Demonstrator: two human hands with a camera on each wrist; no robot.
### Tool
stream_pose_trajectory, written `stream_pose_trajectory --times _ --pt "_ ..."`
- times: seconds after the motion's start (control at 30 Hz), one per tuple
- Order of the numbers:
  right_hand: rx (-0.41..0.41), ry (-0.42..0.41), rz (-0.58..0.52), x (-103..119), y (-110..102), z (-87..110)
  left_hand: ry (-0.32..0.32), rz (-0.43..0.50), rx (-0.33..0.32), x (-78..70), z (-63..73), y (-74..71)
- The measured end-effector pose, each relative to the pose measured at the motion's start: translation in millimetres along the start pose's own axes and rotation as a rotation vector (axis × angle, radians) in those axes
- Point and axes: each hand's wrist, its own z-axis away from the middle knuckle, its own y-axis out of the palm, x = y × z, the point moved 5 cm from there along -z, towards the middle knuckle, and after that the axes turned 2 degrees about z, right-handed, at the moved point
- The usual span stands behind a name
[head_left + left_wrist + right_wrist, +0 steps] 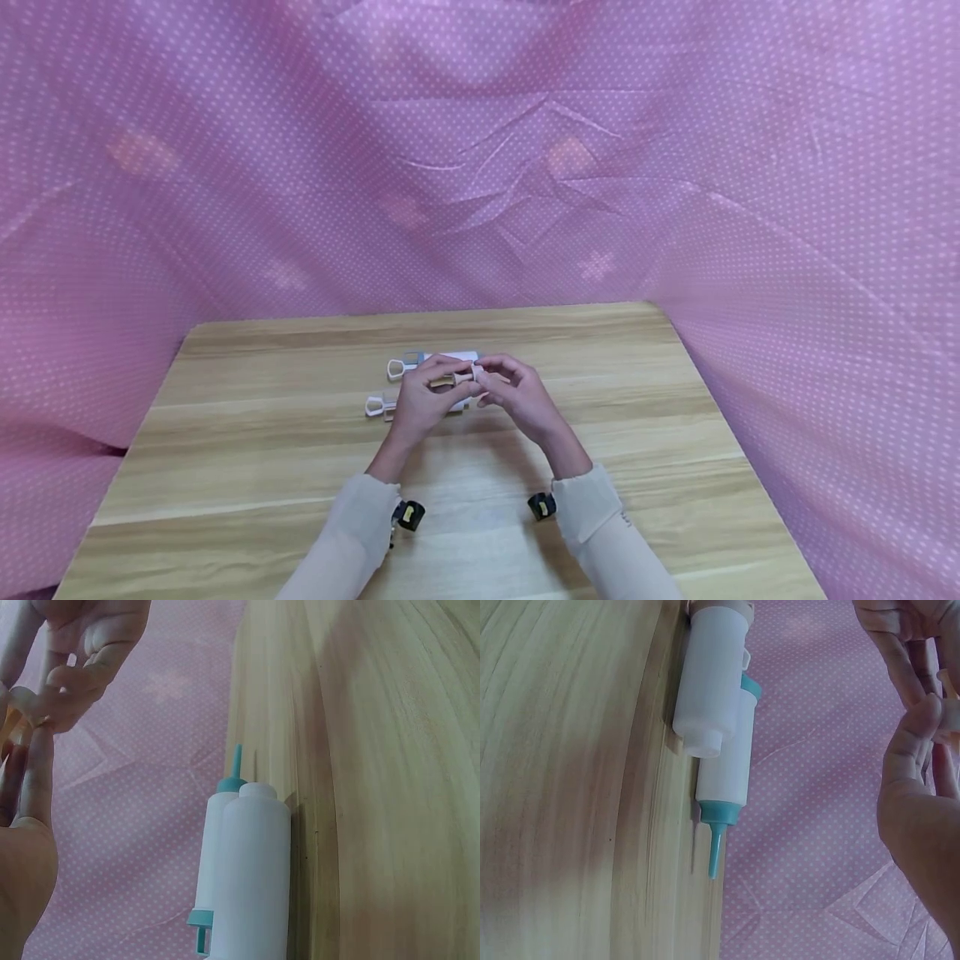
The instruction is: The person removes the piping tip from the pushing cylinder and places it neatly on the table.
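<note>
Above the table my left hand (424,403) and right hand (528,403) meet, both pinching a small peach nozzle piece (952,684) with a pale ring-like part (951,714). Fingers hide much of it. Beneath them lie two syringe-like tubes side by side. The farther white tube (732,761) has a teal collar and a long teal tip (715,851). The nearer white tube (255,862) ends in a bare short neck (703,742), with a peach collar at its other end. Their loop handles (375,406) point left in the head view.
The wood-grain table (247,467) reaches out on both sides of the arms. Pink dotted cloth (480,208) hangs behind the table and along its sides. A small black camera is strapped at each wrist.
</note>
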Motion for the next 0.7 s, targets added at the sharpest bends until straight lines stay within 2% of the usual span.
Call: stream_pose_trajectory --times 0.17,0.33,0.5,0.7 --pt "-0.013 -0.008 0.004 2 1 0.9 0.003 -0.015 0.001 -2.9 1.7 2.0" --pt "-0.061 -0.013 0.019 5 -1 1.6 0.010 -0.081 0.008 -20.7 3.7 5.7" --pt "-0.087 -0.008 0.013 6 -2 1.4 0.038 -0.134 0.046 -38.7 6.1 7.6" --pt "-0.107 0.005 0.019 7 -5 2.4 0.042 -0.191 0.095 -42.9 6.4 8.8"
